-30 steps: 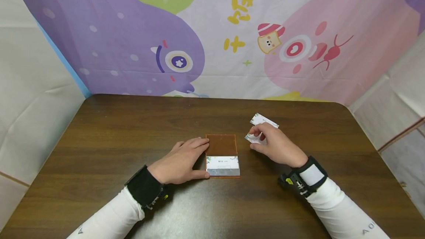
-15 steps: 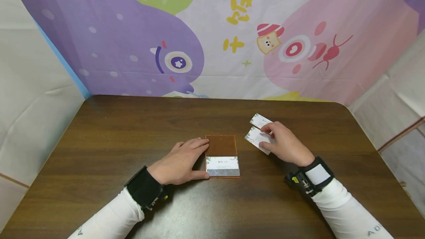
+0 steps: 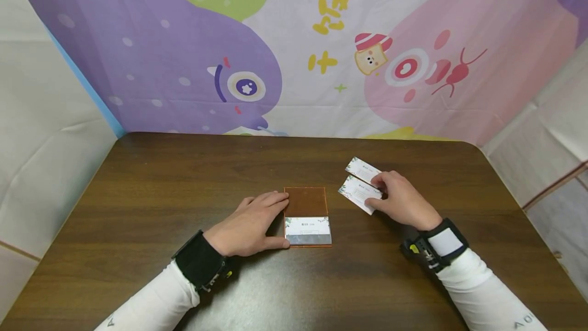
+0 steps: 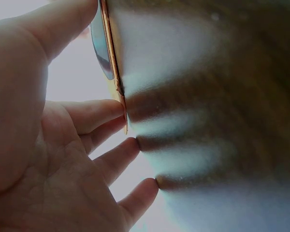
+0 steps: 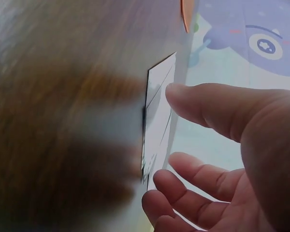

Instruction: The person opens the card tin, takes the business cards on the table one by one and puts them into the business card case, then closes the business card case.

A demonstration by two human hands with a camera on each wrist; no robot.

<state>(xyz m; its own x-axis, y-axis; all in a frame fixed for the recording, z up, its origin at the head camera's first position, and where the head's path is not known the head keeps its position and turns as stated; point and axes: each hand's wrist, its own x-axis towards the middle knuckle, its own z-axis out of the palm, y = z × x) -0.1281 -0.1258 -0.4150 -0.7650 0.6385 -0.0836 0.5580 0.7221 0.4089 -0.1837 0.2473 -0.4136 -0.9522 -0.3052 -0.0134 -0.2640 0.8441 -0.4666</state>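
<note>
An open brown card holder (image 3: 305, 202) lies in mid-table, a white printed card (image 3: 308, 225) tucked under the clear pocket of its lower half. Along its left edge rests my left hand (image 3: 250, 223), fingers extended; thumb and index fingertips touch the holder's edge (image 4: 117, 79) in the left wrist view. To the right lie two white business cards with leaf prints, a nearer one (image 3: 358, 192) and a farther one (image 3: 360, 168). Over their right ends is my right hand (image 3: 406, 201), thumb and fingers apart. The right wrist view shows a gap between thumb and fingers above the nearer card (image 5: 158, 113).
The wooden table (image 3: 184, 167) runs back to a cartoon-printed cloth (image 3: 303, 106). White cloth panels stand on both sides. Each wrist wears a black strap (image 3: 199, 259) with a small device.
My right hand has slid right across the cards, uncovering more of both. The cards lie where they were. My left hand and the holder stay in place.
</note>
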